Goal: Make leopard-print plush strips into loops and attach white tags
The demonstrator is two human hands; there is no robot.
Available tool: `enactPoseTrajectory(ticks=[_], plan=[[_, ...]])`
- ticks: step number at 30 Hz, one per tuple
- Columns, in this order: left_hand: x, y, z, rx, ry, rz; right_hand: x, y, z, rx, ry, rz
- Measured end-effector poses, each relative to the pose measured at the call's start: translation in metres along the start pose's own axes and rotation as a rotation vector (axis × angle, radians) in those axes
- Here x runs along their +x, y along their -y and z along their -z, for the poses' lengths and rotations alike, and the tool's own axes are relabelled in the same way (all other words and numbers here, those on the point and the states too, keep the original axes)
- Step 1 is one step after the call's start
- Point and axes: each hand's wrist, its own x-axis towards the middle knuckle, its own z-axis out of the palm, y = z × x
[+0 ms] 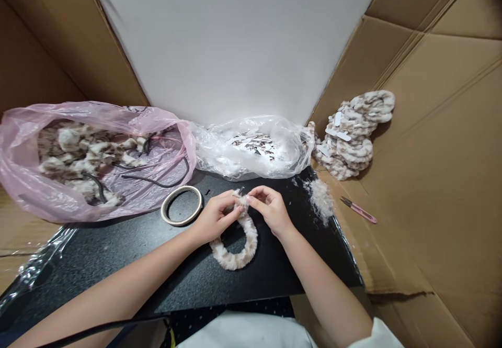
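A fluffy white-and-brown fur ring (pixel 235 260), like a plush headband, hangs in a loop over the dark tabletop (pixel 133 264). My left hand (pixel 220 213) is closed on its upper end, thumb and fingers pinching the fur. Opposite it, my right hand (pixel 270 209) pinches the same end from the right with its fingertips. A small dark tip pokes out of the fur between the two hands. Just left of my left hand lies a roll of tape (pixel 164 213) on the table.
A pink plastic bag (pixel 23 180) of fur pieces and black bands sits left. Behind my hands is a clear bag (pixel 219 165) of small printed pieces. To the right are piled fur rings (pixel 353 144), loose fluff (pixel 320 201) and pink thread snips (pixel 363 213). Cardboard walls (pixel 439 144) flank the table.
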Motion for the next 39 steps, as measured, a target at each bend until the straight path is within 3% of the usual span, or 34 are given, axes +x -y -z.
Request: enactPoseTrajectory(ticks=[8,17,22,25,28,32,37,39], plan=[[-0.001,0.003,0.001,0.006,-0.003,-0.013,-0.002,0.000,-0.006,0.127,0.084,-0.121],[0.002,-0.002,0.002,-0.136,0.098,0.056,0.004,-0.005,-0.001,0.373,-0.158,-0.229],[0.002,-0.001,0.001,-0.283,0.103,0.110,0.002,-0.004,-0.003,0.278,-0.059,-0.242],[0.003,-0.001,0.000,-0.337,0.086,0.138,0.000,-0.003,-0.005,0.173,0.009,-0.146],[0.004,0.000,0.000,-0.402,0.019,0.192,-0.001,-0.005,-0.007,0.103,0.029,-0.093],[0.005,0.002,0.002,-0.466,-0.174,0.273,-0.005,-0.015,-0.015,0.124,0.044,-0.143],[0.004,0.005,0.006,-0.595,-0.245,0.345,-0.011,-0.023,-0.026,0.159,0.287,-0.247],[0.006,0.006,0.009,-0.628,-0.336,0.351,-0.012,-0.020,-0.027,0.189,0.321,-0.251]])
